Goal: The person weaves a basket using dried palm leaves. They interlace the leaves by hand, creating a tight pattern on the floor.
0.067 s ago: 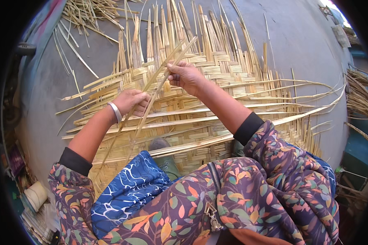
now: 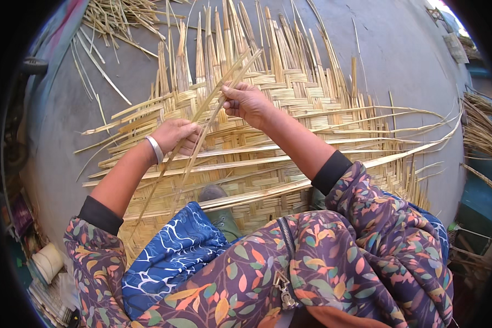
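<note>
Head view | left hand (image 2: pixel 175 136), right hand (image 2: pixel 246 101): each grip pinching flat bamboo strips (image 2: pixel 213 104) | woven mat (image 2: pixel 290 93)

One woven bamboo mat (image 2: pixel 290 126), two hands (image 2: pixel 175 136) at work, one silver bangle (image 2: pixel 155 148), one green shoe (image 2: pixel 218 210), and loose strips (image 2: pixel 115 22) seemingly too many to count.

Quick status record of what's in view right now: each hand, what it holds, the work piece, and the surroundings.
left hand: gripping thin bamboo strips low down; silver bangle on wrist
right hand: pinching the same strips higher up
strips: two or three, slanting up to the right, above the mat
mat: partly woven bamboo mat, loose strip ends fanning out
floor: grey concrete
other: loose strip pile at upper left; shoe on the mat
</note>
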{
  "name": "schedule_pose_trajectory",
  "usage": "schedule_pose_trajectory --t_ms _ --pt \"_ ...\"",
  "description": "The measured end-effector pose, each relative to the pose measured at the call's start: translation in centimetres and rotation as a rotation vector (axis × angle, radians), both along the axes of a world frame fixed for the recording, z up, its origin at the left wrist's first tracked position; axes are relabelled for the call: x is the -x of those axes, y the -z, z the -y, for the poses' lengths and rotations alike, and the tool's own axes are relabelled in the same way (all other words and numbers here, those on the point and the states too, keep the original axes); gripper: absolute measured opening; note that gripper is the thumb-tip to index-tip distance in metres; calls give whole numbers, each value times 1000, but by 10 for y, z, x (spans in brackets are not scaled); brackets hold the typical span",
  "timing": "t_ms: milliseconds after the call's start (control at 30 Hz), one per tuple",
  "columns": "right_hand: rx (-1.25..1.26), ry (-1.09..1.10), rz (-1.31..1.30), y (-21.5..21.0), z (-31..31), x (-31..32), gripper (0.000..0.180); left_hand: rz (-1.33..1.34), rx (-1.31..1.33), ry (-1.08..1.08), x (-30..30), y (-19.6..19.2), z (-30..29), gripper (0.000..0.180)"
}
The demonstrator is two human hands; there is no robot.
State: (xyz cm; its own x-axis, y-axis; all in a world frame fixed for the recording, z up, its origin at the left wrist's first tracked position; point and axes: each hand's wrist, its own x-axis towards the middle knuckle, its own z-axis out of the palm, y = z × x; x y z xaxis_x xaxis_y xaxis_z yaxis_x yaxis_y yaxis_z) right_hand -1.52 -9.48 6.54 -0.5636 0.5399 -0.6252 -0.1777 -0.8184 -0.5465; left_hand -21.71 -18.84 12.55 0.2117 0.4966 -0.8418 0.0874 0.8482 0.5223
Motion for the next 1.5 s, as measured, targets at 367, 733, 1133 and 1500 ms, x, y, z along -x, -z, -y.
schedule_pose_trajectory --t_ms 367,733,1133,1500 --pt "-58 -13 -113 -10 -4 -7 18 105 -24 -75 -10 7 -3 34" --pt "-96 -28 -53 -11 -7 -11 13 10 -17 -63 -25 3 -8 30" --pt "-92 -41 -49 -11 -18 -18 8 176 38 -98 -30 5 -19 37" --pt "-149 -52 14 1 -38 -19 17 -264 -222 85 -21 31 -58 23"
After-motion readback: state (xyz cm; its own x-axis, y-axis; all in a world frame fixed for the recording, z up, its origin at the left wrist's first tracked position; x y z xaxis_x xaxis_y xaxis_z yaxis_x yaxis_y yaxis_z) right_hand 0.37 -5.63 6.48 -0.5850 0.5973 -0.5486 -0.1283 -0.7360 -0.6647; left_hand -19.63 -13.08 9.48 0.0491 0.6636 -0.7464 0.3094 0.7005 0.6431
